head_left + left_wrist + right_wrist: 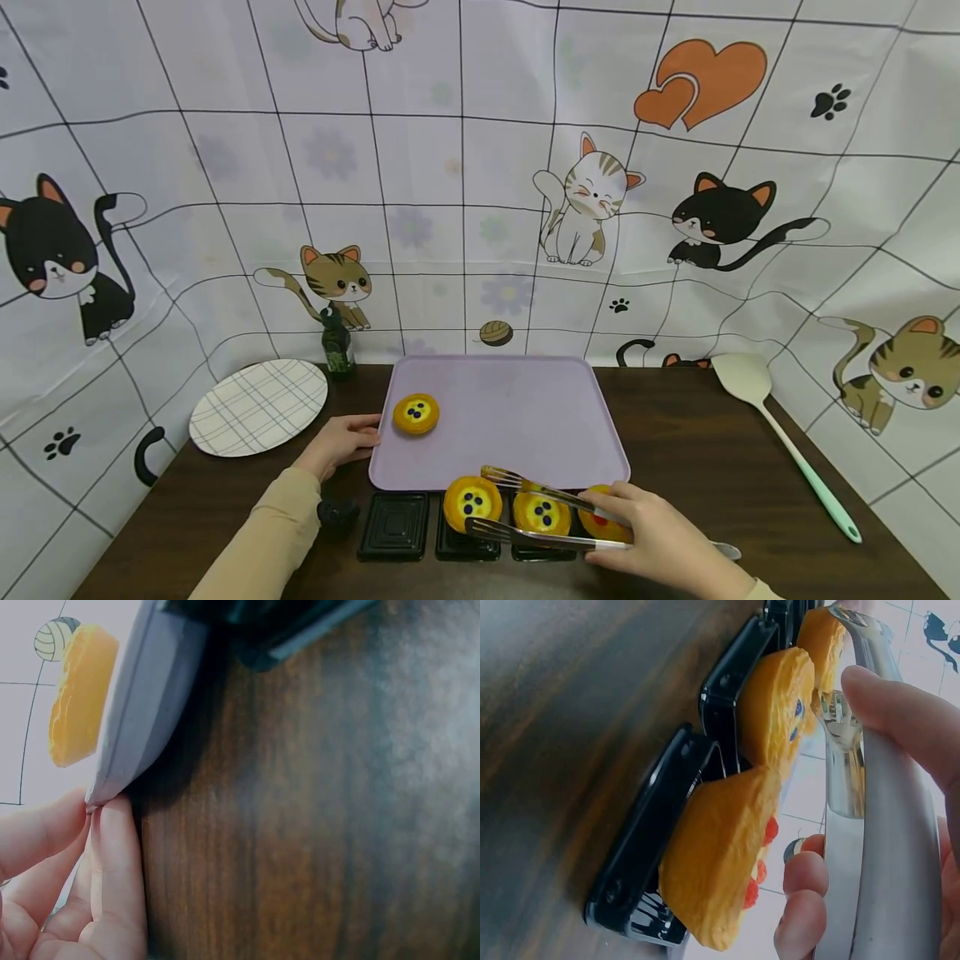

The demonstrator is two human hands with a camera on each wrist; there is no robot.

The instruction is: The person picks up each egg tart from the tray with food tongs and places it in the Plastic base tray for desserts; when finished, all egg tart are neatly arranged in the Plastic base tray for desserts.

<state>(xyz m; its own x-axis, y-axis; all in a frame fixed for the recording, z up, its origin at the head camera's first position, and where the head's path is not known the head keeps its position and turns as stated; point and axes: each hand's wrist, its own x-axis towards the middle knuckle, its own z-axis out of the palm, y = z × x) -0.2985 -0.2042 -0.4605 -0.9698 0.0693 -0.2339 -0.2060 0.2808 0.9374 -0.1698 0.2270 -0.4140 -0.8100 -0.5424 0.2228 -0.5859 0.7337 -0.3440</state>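
Observation:
With thumb and fingers, my left hand [341, 443] pinches the left rim of a lilac tray [517, 421]; the left wrist view shows the rim [101, 791] between them. A tart with blueberries [416, 414] lies at the tray's left. My right hand [660, 533] holds metal tongs [551, 493], their arms spread. The fork-like tips overlap the right and lower edges of another blueberry tart [471, 500] in a black mould [393, 527]. Right of it sit a third blueberry tart [542, 514] and a red-berry tart [716, 847], partly hidden by my hand in the head view.
A checked oval plate [258, 408] lies at the left, near a dark green bottle [337, 346]. At the right rests a pale spatula with a green handle [810, 479]. A small black object [337, 512] is by my left wrist. A patterned curtain hangs behind.

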